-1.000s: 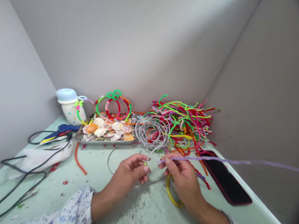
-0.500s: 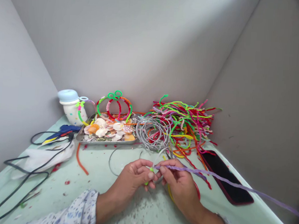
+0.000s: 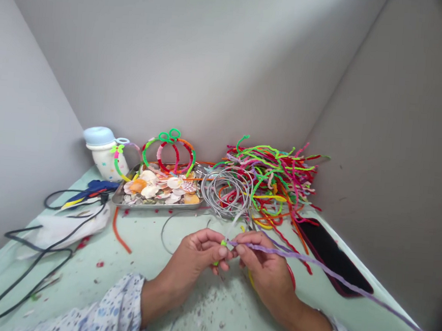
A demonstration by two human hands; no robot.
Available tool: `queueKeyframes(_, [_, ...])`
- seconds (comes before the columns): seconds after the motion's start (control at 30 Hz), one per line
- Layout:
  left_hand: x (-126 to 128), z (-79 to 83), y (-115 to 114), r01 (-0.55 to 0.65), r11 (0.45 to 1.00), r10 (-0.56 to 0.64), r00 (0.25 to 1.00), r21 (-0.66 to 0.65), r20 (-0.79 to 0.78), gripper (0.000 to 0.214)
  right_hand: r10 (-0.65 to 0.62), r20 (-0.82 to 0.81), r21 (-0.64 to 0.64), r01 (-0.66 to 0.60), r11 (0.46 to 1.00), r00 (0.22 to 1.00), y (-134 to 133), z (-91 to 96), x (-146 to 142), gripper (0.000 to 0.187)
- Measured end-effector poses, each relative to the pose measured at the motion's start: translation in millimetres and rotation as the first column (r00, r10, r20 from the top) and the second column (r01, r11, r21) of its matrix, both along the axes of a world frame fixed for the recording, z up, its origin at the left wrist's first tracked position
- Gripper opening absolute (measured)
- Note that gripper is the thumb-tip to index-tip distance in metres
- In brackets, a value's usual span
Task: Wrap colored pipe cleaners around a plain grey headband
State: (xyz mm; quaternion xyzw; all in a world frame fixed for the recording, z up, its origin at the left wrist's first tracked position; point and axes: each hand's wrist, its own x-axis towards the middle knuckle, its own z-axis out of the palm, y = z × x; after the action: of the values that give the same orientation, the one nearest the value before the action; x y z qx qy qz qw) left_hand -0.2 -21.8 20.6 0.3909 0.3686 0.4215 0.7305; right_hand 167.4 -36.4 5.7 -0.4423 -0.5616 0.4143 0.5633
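Your left hand (image 3: 198,255) pinches a bright green piece (image 3: 223,243) between thumb and fingers, and a pale strip (image 3: 233,225) rises from it toward 12 o'clock. Your right hand (image 3: 264,268), just beside it, grips a purple pipe cleaner (image 3: 294,254) close to one end; that end points at the green piece, though you cannot tell whether the two touch. The long free part runs out toward 4 o'clock, passing across the phone (image 3: 332,256) in view.

The pipe cleaner should feel light, fuzzy and easy to bend, with little slip. Holding it near the tip, as you do, ought to give the best control, since the long tail will likely sway. The green piece looks small, so a fingertip pinch seems right, leaving its edge exposed.

Further out, a coil of grey wire (image 3: 226,194) lies at 12 o'clock, with a tangled heap of coloured pipe cleaners (image 3: 274,169) at 1. At 11 o'clock a metal tray (image 3: 156,208) holds seashells (image 3: 150,190), with fuzzy multicoloured hoops (image 3: 193,161) standing at it. A blue-lidded white bottle (image 3: 108,164) stands at 10, and a black cable (image 3: 51,248) loops over the tabletop (image 3: 119,285) at 9
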Motion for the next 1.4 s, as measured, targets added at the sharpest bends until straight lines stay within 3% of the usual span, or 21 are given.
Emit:
queueKeyframes(0.73, [0.2,-1.4,0.4,-0.003,1.0,0.003,1.0,0.016,-0.006,0.026,-0.059,0.079,0.04,0.056,0.998,0.995,-1.5,-7.3,2.5,0.01])
queueKeyframes(1.4, [1.3,0.3,3.5,-0.052,0.998,0.054,0.997,0.042,-0.047,0.028,-0.042,0.135,0.087,0.03,0.996,0.99,-2.9,-4.9,3.0,0.006])
